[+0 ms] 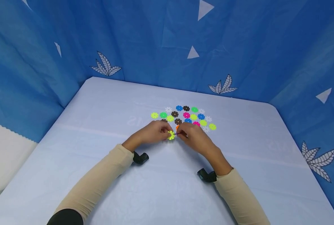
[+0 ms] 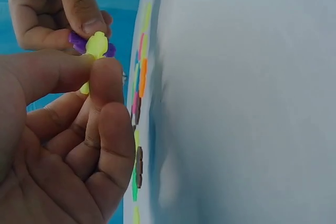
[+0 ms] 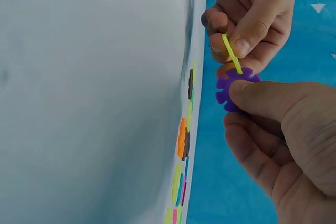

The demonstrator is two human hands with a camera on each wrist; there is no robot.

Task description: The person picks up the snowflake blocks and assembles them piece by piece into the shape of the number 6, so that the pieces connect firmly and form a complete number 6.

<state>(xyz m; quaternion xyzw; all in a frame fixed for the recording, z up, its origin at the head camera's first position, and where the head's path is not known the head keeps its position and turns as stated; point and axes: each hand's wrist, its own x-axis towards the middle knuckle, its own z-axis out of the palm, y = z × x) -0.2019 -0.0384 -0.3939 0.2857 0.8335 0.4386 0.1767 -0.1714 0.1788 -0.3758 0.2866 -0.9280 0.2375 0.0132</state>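
Blue fabric backdrop (image 1: 155, 40), hung behind and along both sides of the desk (image 1: 167, 197), printed with white triangles (image 1: 193, 53) and outlined leaf sprigs (image 1: 105, 65). White desktop, smooth, corners clipped, faintly marked with pale lettering (image 1: 133, 121). First item: yellow notched disc (image 1: 171, 136), neon bright, thin, flat-faced, rim cut into rounded teeth; edge-on in the right-wrist view; held up off the desk. Second item: purple notched disc (image 3: 226, 90), same toothed form, deep violet, face-on in the right-wrist view; also held up, set crosswise to the yellow one, rims meeting; depth of any slot joint impossible to tell. Left hand (image 1: 155, 132): grasping the yellow disc between thumb and fingertip. Right hand (image 1: 196, 137): pinching the purple disc, thumb on its face. Just beyond: loose notched discs (image 1: 186, 115), flat on the desk, clustered, in yellow, green, white, blue, pink, orange and dark brown. Both arms in beige sleeves (image 1: 96, 181).
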